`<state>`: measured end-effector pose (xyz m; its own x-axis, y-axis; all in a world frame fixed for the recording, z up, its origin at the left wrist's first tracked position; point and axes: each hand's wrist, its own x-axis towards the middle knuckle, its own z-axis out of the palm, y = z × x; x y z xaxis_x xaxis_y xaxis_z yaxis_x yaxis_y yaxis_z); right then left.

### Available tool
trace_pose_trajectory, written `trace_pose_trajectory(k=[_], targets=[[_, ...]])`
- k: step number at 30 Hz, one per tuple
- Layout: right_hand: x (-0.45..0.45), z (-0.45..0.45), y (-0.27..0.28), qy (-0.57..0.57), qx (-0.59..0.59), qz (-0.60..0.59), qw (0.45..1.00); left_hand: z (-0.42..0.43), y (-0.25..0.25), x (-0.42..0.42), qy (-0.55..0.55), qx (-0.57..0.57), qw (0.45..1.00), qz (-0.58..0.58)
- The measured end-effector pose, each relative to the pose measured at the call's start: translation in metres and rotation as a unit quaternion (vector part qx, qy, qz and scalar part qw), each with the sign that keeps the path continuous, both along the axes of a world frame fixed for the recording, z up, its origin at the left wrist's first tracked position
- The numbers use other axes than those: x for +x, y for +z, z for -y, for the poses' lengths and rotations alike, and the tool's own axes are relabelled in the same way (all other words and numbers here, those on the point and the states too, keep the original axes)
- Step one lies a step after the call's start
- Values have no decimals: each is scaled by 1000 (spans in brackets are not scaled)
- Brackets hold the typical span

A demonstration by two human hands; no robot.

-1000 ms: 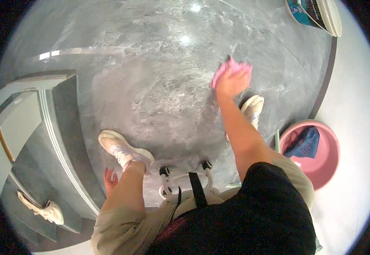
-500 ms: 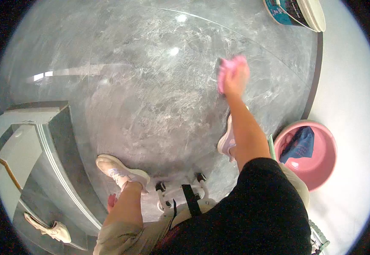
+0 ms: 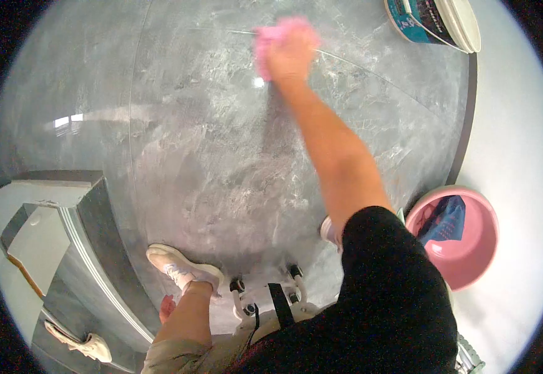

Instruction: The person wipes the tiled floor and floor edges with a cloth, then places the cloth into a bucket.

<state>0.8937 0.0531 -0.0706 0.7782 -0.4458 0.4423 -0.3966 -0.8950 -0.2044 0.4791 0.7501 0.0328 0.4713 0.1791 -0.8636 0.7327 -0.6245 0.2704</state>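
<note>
A pink cloth (image 3: 265, 51) is bunched under my right hand (image 3: 291, 56), which is closed on it and pressed to the grey marbled floor (image 3: 221, 149) at the top of the view. My right arm is stretched far forward, and the hand is slightly blurred. Part of my left hand (image 3: 167, 308) shows low beside my left shin; the leg hides most of it, so its fingers cannot be made out.
A pink basin (image 3: 486, 249) with a blue cloth (image 3: 449, 218) inside stands at right by the white wall. A bucket (image 3: 430, 22) sits at upper right. Wheeled legs (image 3: 239, 292) are beneath me. At left are a step edge (image 3: 96, 255) and a beige shoe (image 3: 81, 341).
My right hand has swept the pink cloth forward and left across the floor. The view has shifted slightly, and my right shoe is now mostly hidden by the arm.
</note>
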Motion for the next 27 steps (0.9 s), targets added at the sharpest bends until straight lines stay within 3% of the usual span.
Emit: trace_pose_trajectory(k=[1,3,7,9,11,12,13,14,16,19,21,23,25,27], targets=[[17,-31,41,61,150,-107,981,-3,3,4,-1,3,1000,1],[37,-63,5,145,6,-41,989,-5,9,11,-8,9,1000,0],[6,-40,17,245,42,-4,969,5,4,26,-16,8,1000,-4],[-35,1,47,147,152,-39,977,12,-1,26,-15,6,1000,-7],[-91,61,39,108,74,-88,987,16,-6,27,-11,1,1000,-13],[-118,78,57,36,152,-28,987,18,-9,26,-6,4,1000,-17],[-143,108,34,-75,60,-6,995,21,-12,25,-2,4,1000,-21],[-170,145,32,-91,69,-67,991,20,-14,20,-1,5,1000,-25],[-207,180,-8,-254,-224,-138,931,24,-16,16,5,4,1000,-27],[-194,180,-16,-269,-121,-79,952,26,-13,14,7,-1,999,-35],[-165,164,-9,-115,-28,-52,992,25,-15,13,11,-6,999,-39],[-114,92,17,-105,50,-32,993,22,-6,15,11,-5,999,-45],[-74,24,34,-15,218,-39,975,17,-2,19,11,-3,999,-41],[-42,-22,17,92,154,-36,983,11,4,22,8,2,999,-38]])
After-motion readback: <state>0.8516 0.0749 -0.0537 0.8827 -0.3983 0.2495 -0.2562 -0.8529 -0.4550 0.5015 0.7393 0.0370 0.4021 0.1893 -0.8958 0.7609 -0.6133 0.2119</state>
